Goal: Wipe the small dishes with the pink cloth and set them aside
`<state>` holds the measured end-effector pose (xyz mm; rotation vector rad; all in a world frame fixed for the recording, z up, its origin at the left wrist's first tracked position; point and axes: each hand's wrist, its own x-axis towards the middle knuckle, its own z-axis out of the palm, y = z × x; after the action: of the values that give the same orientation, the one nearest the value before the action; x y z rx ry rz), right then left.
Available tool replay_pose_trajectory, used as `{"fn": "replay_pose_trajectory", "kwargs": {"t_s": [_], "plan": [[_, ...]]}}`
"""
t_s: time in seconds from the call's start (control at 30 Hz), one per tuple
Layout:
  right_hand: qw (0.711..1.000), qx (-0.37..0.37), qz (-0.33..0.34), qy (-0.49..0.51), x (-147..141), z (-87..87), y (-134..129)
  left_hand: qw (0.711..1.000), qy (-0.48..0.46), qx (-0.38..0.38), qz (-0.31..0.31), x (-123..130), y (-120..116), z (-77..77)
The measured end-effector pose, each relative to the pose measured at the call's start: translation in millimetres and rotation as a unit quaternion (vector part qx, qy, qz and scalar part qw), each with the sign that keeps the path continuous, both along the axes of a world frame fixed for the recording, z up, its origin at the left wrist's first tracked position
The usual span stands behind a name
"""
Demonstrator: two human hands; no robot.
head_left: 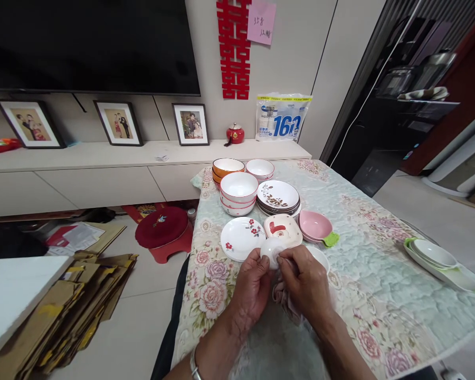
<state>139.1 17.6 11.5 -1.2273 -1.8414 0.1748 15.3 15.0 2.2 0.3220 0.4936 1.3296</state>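
Note:
My left hand (251, 287) pinches the left rim of a small white dish (269, 252), held up over the near part of the table. At the dish's right side, my right hand (309, 279) is closed on a pinkish cloth (285, 302) that hangs below its fingers. Just beyond the hands lie a white plate with red flowers (239, 240) and a cream dish with a red pattern (283, 229). A white bowl (320, 258) is partly hidden behind my right hand.
Stacked white bowls (238, 190), orange bowls (228, 166) and dark-rimmed plates (279, 195) stand farther back. Pink bowls (315, 226) sit right of them; white-and-green dishes (435, 256) lie far right. A flowered tablecloth (364, 274) covers the table. A red stool (164, 232) stands left.

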Motion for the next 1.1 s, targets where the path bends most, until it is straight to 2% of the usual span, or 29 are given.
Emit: {"fn": "replay_pose_trajectory", "kwargs": {"t_s": [0.13,0.3,0.4,0.47,0.57,0.67,0.77,0.83,0.9,1.0,1.1], "plan": [[0.998,0.004,0.055,-0.005,-3.9,2.5,-1.4,1.0,-0.009,-0.005,-0.016,1.5,-1.9,0.3],[0.998,0.049,-0.011,0.047,0.8,7.6,1.0,0.999,-0.016,0.008,-0.038,2.7,-5.0,2.3],[0.989,-0.012,-0.017,0.147,3.1,6.9,1.5,0.999,-0.018,0.024,-0.037,1.2,-3.8,2.7],[0.966,-0.097,0.011,0.241,4.0,5.6,1.5,0.999,-0.014,0.033,-0.036,0.4,-2.4,2.4],[0.908,-0.207,0.052,0.36,6.2,4.5,2.0,0.999,-0.005,0.039,-0.034,-0.4,-0.7,1.6],[0.868,-0.236,0.064,0.432,9.6,4.9,2.5,0.999,0.0,0.035,-0.038,-2.1,-0.1,1.9],[0.851,-0.242,0.064,0.461,11.7,6.3,2.0,0.998,0.024,0.026,-0.051,-4.9,-1.0,3.4],[0.855,-0.251,0.062,0.45,11.8,7.2,1.0,0.996,0.049,0.022,-0.067,-6.0,-2.1,4.5],[0.873,-0.249,0.052,0.416,11.0,7.8,-0.2,0.994,0.064,0.025,-0.079,-5.9,-3.3,5.1],[0.922,-0.208,0.033,0.326,8.7,8.2,-1.8,0.994,0.083,0.042,-0.066,-4.3,-4.4,4.2],[0.963,-0.138,0.072,0.223,5.2,8.9,-2.6,0.989,0.131,0.053,-0.049,-3.8,-4.7,1.5]]}}
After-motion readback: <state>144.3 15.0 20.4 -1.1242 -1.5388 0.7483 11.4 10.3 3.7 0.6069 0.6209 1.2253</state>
